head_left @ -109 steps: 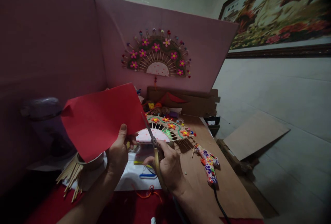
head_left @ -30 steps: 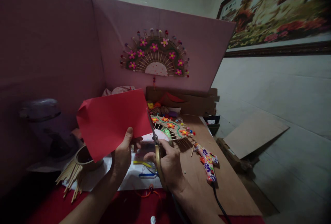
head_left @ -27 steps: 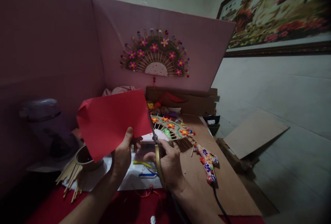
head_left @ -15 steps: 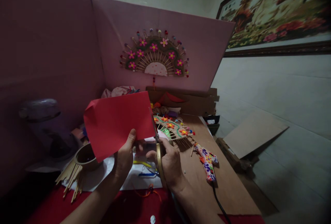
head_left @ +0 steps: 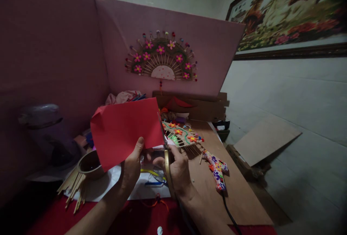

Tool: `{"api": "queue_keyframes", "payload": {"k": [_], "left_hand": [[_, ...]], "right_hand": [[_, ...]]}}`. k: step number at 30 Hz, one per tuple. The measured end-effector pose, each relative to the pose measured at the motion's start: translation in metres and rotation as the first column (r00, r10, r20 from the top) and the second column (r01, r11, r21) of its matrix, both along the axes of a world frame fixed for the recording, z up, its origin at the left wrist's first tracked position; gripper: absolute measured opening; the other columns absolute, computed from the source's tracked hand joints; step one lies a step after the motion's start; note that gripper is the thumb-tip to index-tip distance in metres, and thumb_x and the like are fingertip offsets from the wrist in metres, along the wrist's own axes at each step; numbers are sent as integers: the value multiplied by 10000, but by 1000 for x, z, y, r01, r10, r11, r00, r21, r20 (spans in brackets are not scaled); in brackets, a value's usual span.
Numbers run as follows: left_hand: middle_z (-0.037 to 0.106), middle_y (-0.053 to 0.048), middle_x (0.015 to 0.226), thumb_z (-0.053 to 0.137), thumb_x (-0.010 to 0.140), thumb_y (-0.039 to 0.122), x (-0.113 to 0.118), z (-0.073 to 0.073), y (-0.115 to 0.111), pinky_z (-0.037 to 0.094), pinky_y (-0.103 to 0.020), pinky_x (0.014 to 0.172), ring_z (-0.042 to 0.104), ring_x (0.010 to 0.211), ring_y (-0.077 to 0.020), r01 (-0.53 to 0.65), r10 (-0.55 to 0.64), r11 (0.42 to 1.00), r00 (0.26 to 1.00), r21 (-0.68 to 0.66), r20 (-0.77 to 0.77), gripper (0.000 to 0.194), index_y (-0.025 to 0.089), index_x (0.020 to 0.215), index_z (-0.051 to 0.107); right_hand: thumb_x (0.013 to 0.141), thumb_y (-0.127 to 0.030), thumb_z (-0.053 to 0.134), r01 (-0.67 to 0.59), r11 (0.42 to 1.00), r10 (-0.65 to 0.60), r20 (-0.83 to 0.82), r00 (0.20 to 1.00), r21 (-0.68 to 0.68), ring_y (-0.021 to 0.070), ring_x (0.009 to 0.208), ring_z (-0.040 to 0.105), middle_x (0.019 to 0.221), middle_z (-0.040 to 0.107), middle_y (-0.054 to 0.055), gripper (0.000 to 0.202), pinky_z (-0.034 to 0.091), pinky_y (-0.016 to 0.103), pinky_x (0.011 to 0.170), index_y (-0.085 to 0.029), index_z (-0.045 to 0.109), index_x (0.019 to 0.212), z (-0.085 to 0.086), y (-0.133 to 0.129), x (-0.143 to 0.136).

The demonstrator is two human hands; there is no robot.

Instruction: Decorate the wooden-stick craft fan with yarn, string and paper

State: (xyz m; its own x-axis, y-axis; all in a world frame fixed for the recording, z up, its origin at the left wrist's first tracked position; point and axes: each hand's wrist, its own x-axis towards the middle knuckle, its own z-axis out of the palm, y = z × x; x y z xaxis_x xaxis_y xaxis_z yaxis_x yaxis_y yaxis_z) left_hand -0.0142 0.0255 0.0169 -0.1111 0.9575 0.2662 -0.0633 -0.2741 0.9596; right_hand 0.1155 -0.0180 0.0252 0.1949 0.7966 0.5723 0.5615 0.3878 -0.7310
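A: Where is the red paper (head_left: 124, 130)?

B: Up in the air, over the white sheet (head_left: 115, 177) on the table. The left hand (head_left: 132, 164) pinches it near the lower right corner, thumb flat on the front, the other fingers partly hidden.

A: And the right hand (head_left: 179, 170)?

B: Wrapped around the handles of the scissors (head_left: 167, 161), just beside the left but apart from it. The blades point up along the paper's right edge.

A: Are they biting into it?

B: I can't tell; the blades look nearly together, and the edge hides the detail.

A: How would you get a clean cut there?

B: I'd hold the paper taut, since its upper left corner is bent and the far side has no support. I'd line the blades up with the edge, use long, even strokes, and turn the paper rather than the wrist.

A: Any risk?

B: The left fingers sit close to the scissors, so I'd slide them further left.
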Motion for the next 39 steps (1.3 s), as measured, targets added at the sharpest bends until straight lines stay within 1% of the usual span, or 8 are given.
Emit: {"api": "queue_keyframes", "payload": {"k": [3,9,14,20,25,30,36,39], "left_hand": [[532,-17,408,462,841,563,0,-1,1,409,-293,520,490,410,-138,29,-25,997,998,-65,53,554,197,433,545],[529,-17,410,486,828,561,0,-2,3,398,-288,507,483,408,-134,43,-36,997,994,-66,100,538,190,444,555],[509,-13,387,476,823,576,2,2,2,382,-282,475,465,385,-132,72,-63,994,992,-82,113,543,186,454,558],[491,9,374,568,794,508,4,10,-4,399,-275,515,455,385,-118,-19,26,998,994,-64,108,511,200,395,484],[494,18,389,585,782,512,6,5,-5,395,-280,505,445,391,-122,-8,14,998,995,-64,101,494,205,404,499],[483,12,379,556,802,522,7,-2,-4,386,-278,497,438,390,-123,16,-10,996,997,-93,71,524,205,392,484],[491,18,375,594,790,499,7,1,-7,400,-270,527,436,384,-111,-11,17,996,997,-83,76,519,199,379,490],[498,24,374,601,787,496,7,2,-8,409,-275,542,444,383,-115,-12,20,996,995,-88,98,501,205,393,495]], "right_hand": [[763,-539,626,-22,999,23,-27,999,37,167,623,635,701,705,39,393,472,229,583,-160,677,852,0,0,0],[761,-467,662,-57,997,60,-67,996,49,157,626,640,704,710,35,316,487,212,586,-166,674,855,-2,1,-1],[745,-461,669,-80,997,81,-85,993,17,150,612,633,694,707,22,312,480,207,587,-167,670,848,2,0,-2],[765,-533,607,-14,1000,15,-23,1000,19,155,589,594,664,676,25,378,446,223,545,-164,660,826,4,0,1],[812,-450,578,18,1000,-18,6,1000,-2,168,633,607,719,695,36,316,450,234,580,-163,659,918,-4,2,4],[813,-371,575,6,1000,-7,-24,1000,-22,174,665,619,740,701,39,250,461,235,615,-157,653,918,-7,5,5],[790,-331,583,-29,999,26,-101,995,-33,153,602,600,683,689,22,191,456,213,560,-161,648,846,-4,5,4],[763,-350,612,-51,998,46,-152,987,-31,148,570,593,657,686,18,194,464,211,539,-163,646,805,0,3,3]]}}
